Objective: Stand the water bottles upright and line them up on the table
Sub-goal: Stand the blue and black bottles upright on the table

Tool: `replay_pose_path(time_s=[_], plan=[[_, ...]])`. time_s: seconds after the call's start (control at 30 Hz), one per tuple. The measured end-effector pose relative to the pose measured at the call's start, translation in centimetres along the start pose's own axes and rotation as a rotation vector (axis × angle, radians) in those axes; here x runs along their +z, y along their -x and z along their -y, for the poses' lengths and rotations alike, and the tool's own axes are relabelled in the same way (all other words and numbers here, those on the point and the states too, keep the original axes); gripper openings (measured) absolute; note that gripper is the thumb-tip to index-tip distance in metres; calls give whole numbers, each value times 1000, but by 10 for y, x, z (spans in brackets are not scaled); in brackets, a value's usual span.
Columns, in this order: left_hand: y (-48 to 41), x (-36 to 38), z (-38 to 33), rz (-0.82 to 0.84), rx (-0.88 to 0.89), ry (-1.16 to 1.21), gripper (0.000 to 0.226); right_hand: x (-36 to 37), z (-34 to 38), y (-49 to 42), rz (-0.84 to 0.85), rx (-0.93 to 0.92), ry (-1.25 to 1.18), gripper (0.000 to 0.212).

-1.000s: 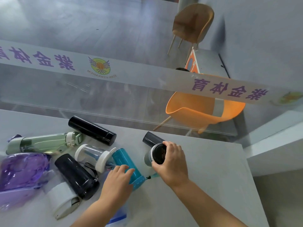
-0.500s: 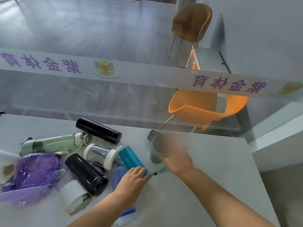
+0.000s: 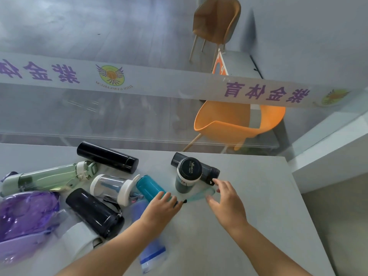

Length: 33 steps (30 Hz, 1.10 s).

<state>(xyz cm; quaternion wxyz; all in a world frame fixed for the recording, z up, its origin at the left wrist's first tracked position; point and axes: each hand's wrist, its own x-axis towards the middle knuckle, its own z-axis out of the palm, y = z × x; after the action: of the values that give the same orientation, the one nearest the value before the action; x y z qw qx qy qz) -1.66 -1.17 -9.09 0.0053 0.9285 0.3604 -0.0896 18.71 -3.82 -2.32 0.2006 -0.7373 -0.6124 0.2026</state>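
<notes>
Head view, stock on a grey matte table [image 3: 249, 226].

1. Grey bottle [image 3: 187, 185]: round body, standing upright near the far edge. It has a flat black lid with small print on top.
2. Dark bottle [image 3: 211, 172]: smooth cylinder lying on its side just behind the grey bottle, running from 10 to 4 o'clock.
3. Teal bottle [image 3: 149, 187]: glossy cylinder lying at 8 o'clock of the grey bottle. A thin teal strap [image 3: 199, 195] loops from it toward 3 o'clock.
4. Left hand [image 3: 161, 210]: fingers bent over the near end of the teal bottle, gripping it.
5. Right hand [image 3: 227, 202]: at 4 o'clock of the grey bottle, fingers spread and loose, holding nothing. Whether the fingertips touch the dark bottle cannot be told.
6. Heap at 9 o'clock, all lying down:
   - slim black flask [image 3: 107, 157]
   - see-through green bottle [image 3: 45, 177]
   - clear cup [image 3: 111, 188] with a white lid
   - broad black bottle [image 3: 93, 212]
   - translucent purple bottle [image 3: 25, 212]
</notes>
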Motion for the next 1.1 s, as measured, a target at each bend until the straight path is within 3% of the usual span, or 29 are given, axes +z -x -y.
replay_pose_path(time_s=[0.07, 0.2, 0.47, 0.87, 1.1], plan=[[6, -6, -1, -169, -19, 92, 59, 0, -3, 6, 0, 32, -13, 49], [25, -27, -4, -366, -176, 343, 77, 0, -8, 11, -5, 67, -22, 44], [40, -53, -16, -384, -562, 817, 73, 2, -12, 17, -10, 80, -79, 32], [35, -58, -23, -318, -683, 825, 84, 3, -24, -5, 98, -4, -96, 29], [33, -63, -30, -318, -781, 821, 96, 10, -31, -53, 54, -12, 75, 41]])
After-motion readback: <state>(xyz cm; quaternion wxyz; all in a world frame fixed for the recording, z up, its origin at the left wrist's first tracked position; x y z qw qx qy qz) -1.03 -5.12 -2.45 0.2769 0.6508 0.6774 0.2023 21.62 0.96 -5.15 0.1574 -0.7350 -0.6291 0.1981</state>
